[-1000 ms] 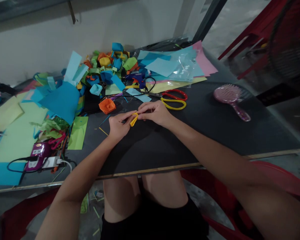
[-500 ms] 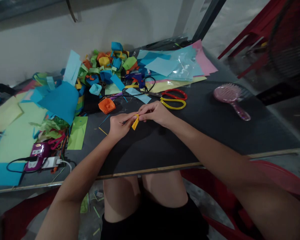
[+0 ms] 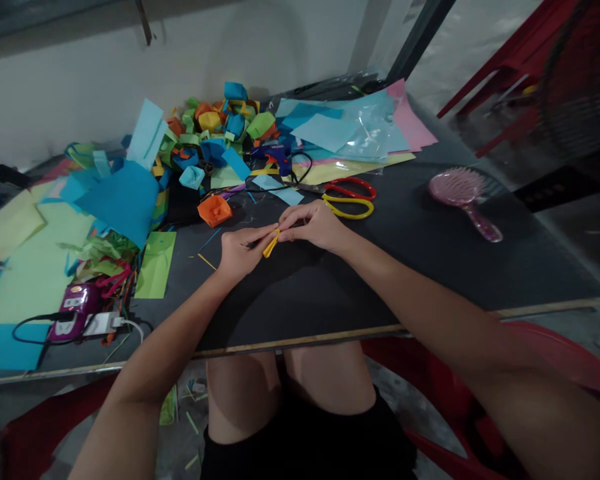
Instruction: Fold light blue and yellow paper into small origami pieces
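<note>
Over the dark tabletop (image 3: 300, 300), a small folded piece of yellow paper (image 3: 271, 246) is pinched between both hands. My left hand (image 3: 241, 252) grips it from the left, fingers closed. From the right, my right hand (image 3: 313, 225) closes thumb and fingertips on its upper end. The paper's lower end sticks out below the fingertips; the rest is hidden by them. Just beyond my left hand sits an orange folded paper piece (image 3: 215, 211). Scissors (image 3: 350, 199) with one red and one yellow handle lie past my right hand.
A heap of colored folded paper (image 3: 210, 123) stands at the back, beside a blue glue gun (image 3: 277, 159) and blue sheets (image 3: 325, 130). At right lies a pink hairbrush (image 3: 463, 190). A purple device (image 3: 77, 310) with cables and a green sheet (image 3: 155, 265) are at left.
The yellow paper looks slightly narrower and more tilted between my fingers. Both hands stay in nearly the same place, still pinching it.
</note>
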`<state>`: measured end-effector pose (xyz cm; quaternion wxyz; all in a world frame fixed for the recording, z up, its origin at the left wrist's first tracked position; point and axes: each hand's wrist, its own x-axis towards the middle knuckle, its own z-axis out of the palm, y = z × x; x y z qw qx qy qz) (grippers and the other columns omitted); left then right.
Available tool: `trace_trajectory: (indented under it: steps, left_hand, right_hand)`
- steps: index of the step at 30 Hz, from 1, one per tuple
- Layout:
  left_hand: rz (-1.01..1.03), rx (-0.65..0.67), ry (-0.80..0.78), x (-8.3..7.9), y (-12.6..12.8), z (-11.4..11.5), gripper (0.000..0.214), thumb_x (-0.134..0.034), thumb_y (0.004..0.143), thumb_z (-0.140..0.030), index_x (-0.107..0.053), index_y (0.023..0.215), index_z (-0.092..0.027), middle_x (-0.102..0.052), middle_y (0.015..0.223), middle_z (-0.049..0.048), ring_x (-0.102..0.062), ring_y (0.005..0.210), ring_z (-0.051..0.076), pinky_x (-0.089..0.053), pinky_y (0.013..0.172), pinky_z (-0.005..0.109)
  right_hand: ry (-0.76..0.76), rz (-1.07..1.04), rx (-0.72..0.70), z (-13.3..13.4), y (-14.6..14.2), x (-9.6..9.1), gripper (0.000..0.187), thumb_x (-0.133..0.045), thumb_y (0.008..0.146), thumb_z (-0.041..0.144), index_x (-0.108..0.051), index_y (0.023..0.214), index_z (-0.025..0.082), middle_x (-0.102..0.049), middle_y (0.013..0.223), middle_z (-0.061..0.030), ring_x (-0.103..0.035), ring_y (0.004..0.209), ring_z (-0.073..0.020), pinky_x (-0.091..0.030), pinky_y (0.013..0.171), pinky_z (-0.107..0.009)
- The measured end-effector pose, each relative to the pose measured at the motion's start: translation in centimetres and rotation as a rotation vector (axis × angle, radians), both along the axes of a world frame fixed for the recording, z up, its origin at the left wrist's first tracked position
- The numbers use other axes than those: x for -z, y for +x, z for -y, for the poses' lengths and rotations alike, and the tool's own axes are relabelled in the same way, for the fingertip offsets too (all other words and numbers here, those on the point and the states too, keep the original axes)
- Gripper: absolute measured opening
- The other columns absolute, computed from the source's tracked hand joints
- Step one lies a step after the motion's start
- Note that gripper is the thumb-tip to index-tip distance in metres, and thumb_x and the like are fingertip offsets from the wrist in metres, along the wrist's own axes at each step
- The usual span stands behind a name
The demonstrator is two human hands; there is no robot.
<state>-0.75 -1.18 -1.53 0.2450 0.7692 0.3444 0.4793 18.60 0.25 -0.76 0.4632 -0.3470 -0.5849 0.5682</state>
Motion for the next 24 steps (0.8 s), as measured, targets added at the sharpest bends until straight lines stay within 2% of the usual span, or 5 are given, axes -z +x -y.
trace_trajectory:
  steps: [8,13,17,19,24]
  left_hand:
    - [0.034,-0.035,-0.089,0.22,-0.08,-0.17,0.019,-0.073,0.083,-0.038,-0.081,0.093,-0.024,-0.079,0.087,0.0059,-0.076,0.072,0.019,-0.060,0.063,0.026]
    - [0.159,-0.063,-0.339,0.46,0.14,-0.05,0.032,-0.075,0.079,-0.048,-0.081,0.095,-0.021,-0.077,0.071,0.0046,-0.064,0.045,0.012,-0.049,0.040,0.021]
    - [0.238,-0.067,-0.461,-0.01,0.44,0.10,0.040,-0.079,0.073,-0.052,-0.081,0.091,-0.017,-0.075,0.066,0.0047,-0.059,0.041,0.009,-0.045,0.036,0.018]
    - [0.243,-0.087,-0.463,-0.19,0.51,0.18,0.039,-0.080,0.070,-0.052,-0.081,0.088,-0.017,-0.076,0.069,0.0051,-0.058,0.040,0.008,-0.045,0.036,0.018]
    - [0.236,-0.138,-0.346,0.04,0.44,0.38,0.035,-0.079,0.072,-0.051,-0.081,0.086,-0.019,-0.076,0.070,0.0045,-0.056,0.041,0.007,-0.044,0.038,0.018]
  right_hand:
    - [0.007,0.046,0.032,0.01,-0.23,0.33,0.027,-0.091,0.054,0.037,-0.076,0.069,0.019,-0.071,0.079,-0.0021,-0.059,0.055,-0.0093,-0.050,0.052,-0.026]
    - [0.062,0.086,0.061,0.03,-0.43,0.53,0.028,-0.088,0.060,0.038,-0.075,0.073,0.017,-0.070,0.084,-0.0028,-0.058,0.053,-0.0078,-0.047,0.050,-0.025]
    - [0.048,0.085,0.051,0.12,-0.58,0.42,0.031,-0.087,0.062,0.041,-0.074,0.074,0.016,-0.069,0.086,-0.0036,-0.057,0.052,-0.0073,-0.048,0.049,-0.025]
    - [0.034,0.080,0.036,0.23,-0.66,0.35,0.031,-0.086,0.063,0.042,-0.074,0.075,0.016,-0.069,0.087,-0.0037,-0.057,0.053,-0.0076,-0.050,0.050,-0.025]
    - [0.051,0.065,0.032,0.56,-0.81,0.18,0.026,-0.085,0.065,0.041,-0.076,0.077,0.019,-0.069,0.088,-0.0032,-0.058,0.054,-0.0078,-0.052,0.051,-0.025]
